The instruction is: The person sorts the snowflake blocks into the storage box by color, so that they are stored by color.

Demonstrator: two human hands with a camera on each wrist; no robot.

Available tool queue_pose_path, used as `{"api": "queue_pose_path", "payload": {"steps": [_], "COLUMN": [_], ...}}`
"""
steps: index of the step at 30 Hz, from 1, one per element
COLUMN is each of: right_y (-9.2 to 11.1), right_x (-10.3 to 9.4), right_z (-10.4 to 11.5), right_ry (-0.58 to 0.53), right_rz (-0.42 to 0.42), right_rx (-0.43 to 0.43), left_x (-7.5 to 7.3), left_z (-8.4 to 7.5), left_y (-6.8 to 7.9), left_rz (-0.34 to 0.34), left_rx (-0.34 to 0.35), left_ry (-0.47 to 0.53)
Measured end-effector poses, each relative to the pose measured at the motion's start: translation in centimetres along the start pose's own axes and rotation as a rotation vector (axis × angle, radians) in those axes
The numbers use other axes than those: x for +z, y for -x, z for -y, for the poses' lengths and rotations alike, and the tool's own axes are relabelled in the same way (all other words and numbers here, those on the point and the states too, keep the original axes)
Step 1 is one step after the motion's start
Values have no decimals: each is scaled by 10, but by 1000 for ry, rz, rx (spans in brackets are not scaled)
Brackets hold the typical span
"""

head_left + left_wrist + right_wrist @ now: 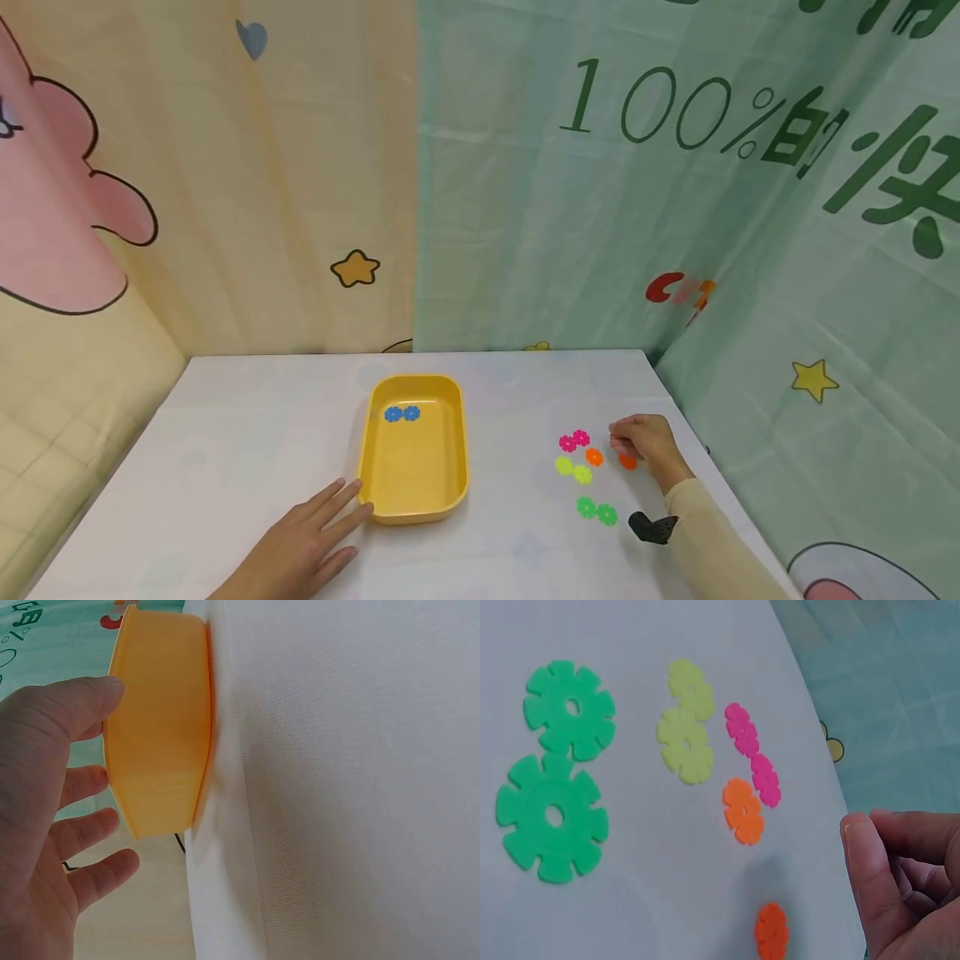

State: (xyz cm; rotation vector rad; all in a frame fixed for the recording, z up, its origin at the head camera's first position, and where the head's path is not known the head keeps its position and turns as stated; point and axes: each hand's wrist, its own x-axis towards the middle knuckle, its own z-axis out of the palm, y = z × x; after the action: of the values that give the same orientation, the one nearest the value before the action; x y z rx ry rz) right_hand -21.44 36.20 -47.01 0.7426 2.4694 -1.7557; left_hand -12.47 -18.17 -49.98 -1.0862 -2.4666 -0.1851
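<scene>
My left hand (296, 537) touches the near left corner of a yellow plastic tray (416, 475) with fingers spread and fairly straight. Two blue flower-shaped discs (411, 413) lie side by side in the tray's far part. Over the right side of the table, my right hand (647, 440) has curled fingers with thumb and index tip together; no object shows between them. Beneath it lies one orange notched disc (771, 932), and a second orange disc (743, 811) sits further left. Pink discs (574, 440), yellow discs (573, 470) and green discs (553, 817) lie nearby in pairs.
A white cloth covers the table (510, 550). By the right sleeve (712, 533) is a black object (651, 527), its kind unclear. Printed curtains (525, 250) hang behind the table and along both sides.
</scene>
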Motion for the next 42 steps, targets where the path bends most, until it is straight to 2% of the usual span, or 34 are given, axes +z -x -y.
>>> {"api": "queue_pose_path", "payload": {"steps": [4,7,11,18,21,28,36,42], "right_y": [-1,-2,-2,1,3,4,4,8], "right_x": [-8,-16,-25,-35,-34,-27,-17,-15], "right_z": [-6,-8,-13,-31,-37,-41,-42,-39], "right_ry": [-21,-34,-5,120,183,269,466,470], "right_rz": [-15,-19,-19,-22,-23,-30,-24,-33], "right_rx": [12,20,23,42,35,2,-47,-42], "left_x": [-1,-2,-1,2,2,2,0,-3], "left_z": [4,8,9,1,-2,-4,-4,-5], "left_y": [-2,-4,-5,-2,-1,1,2,1], "left_rz": [-5,-38,-62,4,22,12,19,72], "left_rx": [9,23,30,-12,-14,-15,-22,-44], "left_ry": [9,20,32,45,35,21,24,29]}}
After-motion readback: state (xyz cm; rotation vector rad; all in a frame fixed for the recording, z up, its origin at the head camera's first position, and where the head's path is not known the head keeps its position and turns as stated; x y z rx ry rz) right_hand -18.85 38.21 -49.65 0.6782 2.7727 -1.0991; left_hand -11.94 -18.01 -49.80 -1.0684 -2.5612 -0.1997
